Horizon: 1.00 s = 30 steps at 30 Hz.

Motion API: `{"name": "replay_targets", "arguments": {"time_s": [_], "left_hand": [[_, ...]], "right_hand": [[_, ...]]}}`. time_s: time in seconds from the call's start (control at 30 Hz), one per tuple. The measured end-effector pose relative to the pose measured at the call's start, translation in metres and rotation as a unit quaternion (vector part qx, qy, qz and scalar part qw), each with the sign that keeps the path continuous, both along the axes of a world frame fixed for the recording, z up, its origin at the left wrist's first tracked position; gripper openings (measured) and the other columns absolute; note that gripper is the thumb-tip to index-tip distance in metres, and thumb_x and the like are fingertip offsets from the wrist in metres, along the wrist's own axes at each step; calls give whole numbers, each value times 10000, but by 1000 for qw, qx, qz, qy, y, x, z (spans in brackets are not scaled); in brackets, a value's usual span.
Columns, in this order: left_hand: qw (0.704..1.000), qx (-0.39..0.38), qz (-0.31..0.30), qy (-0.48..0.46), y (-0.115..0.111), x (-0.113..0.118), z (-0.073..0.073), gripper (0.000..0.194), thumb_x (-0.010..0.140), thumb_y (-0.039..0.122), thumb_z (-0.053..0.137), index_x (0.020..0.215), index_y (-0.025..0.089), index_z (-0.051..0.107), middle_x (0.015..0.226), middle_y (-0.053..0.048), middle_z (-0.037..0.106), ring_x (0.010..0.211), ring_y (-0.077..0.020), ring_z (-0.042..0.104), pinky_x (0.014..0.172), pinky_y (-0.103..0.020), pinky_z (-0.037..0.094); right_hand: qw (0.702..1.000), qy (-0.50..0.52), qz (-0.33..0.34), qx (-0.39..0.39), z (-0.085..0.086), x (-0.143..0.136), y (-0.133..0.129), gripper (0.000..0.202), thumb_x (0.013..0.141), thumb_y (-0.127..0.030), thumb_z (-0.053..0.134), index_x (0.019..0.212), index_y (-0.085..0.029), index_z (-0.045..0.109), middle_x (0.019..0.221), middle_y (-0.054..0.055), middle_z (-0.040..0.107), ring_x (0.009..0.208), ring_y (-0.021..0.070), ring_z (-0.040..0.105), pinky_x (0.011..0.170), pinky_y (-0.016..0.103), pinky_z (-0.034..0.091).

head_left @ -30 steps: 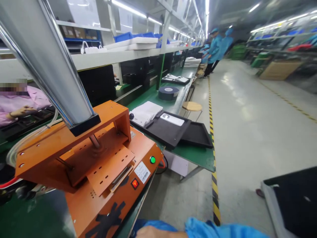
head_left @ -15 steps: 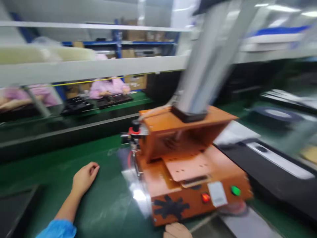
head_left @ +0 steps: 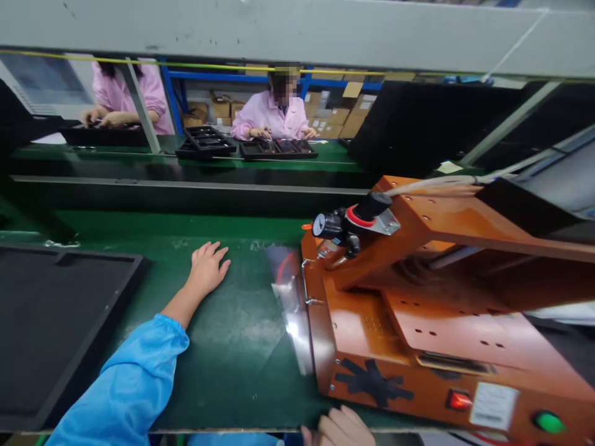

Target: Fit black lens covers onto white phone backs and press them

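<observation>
Two hands show, both bare and holding nothing. Largest in view is the orange press machine [head_left: 446,310], and everything else places itself against it. To its left lies the green bench top [head_left: 232,322], and further left the black foam tray [head_left: 60,322] sits flat, its near corner close to the blue sleeve [head_left: 125,390]. Beyond the machine, across a dark channel, people in pink coats handle black trays [head_left: 279,147] on a far bench.

Left of the machine and apart from it, the left hand [head_left: 207,267] rests palm down on the bench, fingers spread and loose. At the machine's front lower corner the right hand [head_left: 341,428] is half cut off by the frame; it looks curled, but its grip cannot be told. The pressure gauge [head_left: 319,225] and red-ringed regulator [head_left: 362,217] jut from the machine's upper left corner.

Any reach along that side would best stay low and wide of the fittings and the metal handle [head_left: 304,282]. Open room lies between machine and foam tray; the bench's near edge runs just under the right hand.
</observation>
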<state>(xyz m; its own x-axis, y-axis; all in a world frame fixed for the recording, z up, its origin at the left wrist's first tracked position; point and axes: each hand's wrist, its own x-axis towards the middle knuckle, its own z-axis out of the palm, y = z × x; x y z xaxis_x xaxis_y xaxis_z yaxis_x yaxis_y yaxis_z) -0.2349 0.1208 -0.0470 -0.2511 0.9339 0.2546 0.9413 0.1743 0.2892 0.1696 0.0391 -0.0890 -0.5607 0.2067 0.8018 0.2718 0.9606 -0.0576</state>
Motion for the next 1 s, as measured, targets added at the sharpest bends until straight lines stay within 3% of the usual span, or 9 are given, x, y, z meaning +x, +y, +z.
{"name": "replay_targets", "arguments": {"time_s": [0.1, 0.17, 0.23, 0.3, 0.4, 0.5, 0.6, 0.87, 1.0], "left_hand": [[997, 21, -67, 29, 0, 37, 7, 371, 1046, 291, 549, 1336, 164, 742, 1464, -190, 637, 1427, -406, 519, 1177, -611, 434], [983, 19, -180, 24, -4, 75, 8, 404, 1085, 324, 522, 1412, 166, 699, 1518, -181, 599, 1407, -360, 555, 1180, -544, 469], [953, -17, -301, 21, -10, 108, 7, 466, 1100, 396, 542, 1509, 191, 627, 1620, -160, 514, 1481, -354, 502, 1233, -530, 442], [932, -67, -356, 23, -18, 123, 7, 534, 1092, 457, 573, 1568, 214, 575, 1687, -133, 437, 1574, -397, 379, 1295, -602, 352], [942, -113, -317, 5, -28, 106, 10, 537, 1102, 451, 533, 1580, 210, 565, 1698, -112, 420, 1599, -428, 319, 1313, -689, 261], [949, -106, -293, -46, -36, 73, 16, 524, 1094, 435, 511, 1556, 200, 591, 1693, -91, 432, 1621, -375, 295, 1336, -635, 256], [950, -92, -286, -86, -40, 60, 19, 476, 1096, 439, 499, 1475, 203, 664, 1648, -78, 500, 1610, -340, 331, 1336, -617, 273], [971, 56, -198, -126, -49, 77, 27, 364, 1125, 405, 512, 1298, 184, 744, 1372, -109, 716, 1341, -289, 614, 1194, -541, 490], [946, -56, -286, -141, -61, 86, 26, 459, 1010, 553, 737, 1361, 257, 738, 1484, -99, 657, 1464, -349, 514, 1223, -596, 417]], "right_hand": [[999, -14, 12, -31, 8, 0, -2, 356, 905, -33, 641, 665, -205, 440, 554, -30, 387, 578, 156, 292, 598, 377, 170], [999, -26, 20, -38, 10, 1, -3, 345, 908, -38, 655, 688, -205, 450, 575, -32, 396, 589, 154, 294, 616, 377, 159], [998, -30, 20, -42, 11, 2, -3, 339, 918, -51, 665, 703, -205, 453, 589, -34, 397, 598, 151, 293, 627, 375, 154], [998, -31, 19, -47, 12, 3, -3, 333, 930, -61, 660, 711, -204, 455, 594, -33, 397, 606, 153, 287, 630, 373, 153], [998, -30, 27, -46, 12, 4, -3, 320, 954, -76, 647, 719, -203, 472, 589, -29, 402, 617, 161, 282, 625, 370, 158], [998, -22, 28, -43, 12, 6, -3, 329, 967, -91, 651, 714, -201, 472, 586, -32, 393, 617, 157, 276, 625, 369, 156], [998, -26, 28, -44, 12, 8, -3, 331, 971, -102, 660, 712, -197, 476, 591, -37, 387, 614, 149, 272, 627, 365, 161], [999, -16, 40, -25, 7, 10, -1, 347, 976, -120, 691, 705, -192, 486, 587, -38, 392, 617, 153, 272, 605, 362, 162], [999, -10, 33, -20, 6, 8, -1, 352, 977, -121, 678, 699, -195, 474, 592, -37, 391, 620, 154, 278, 608, 358, 166]]}}
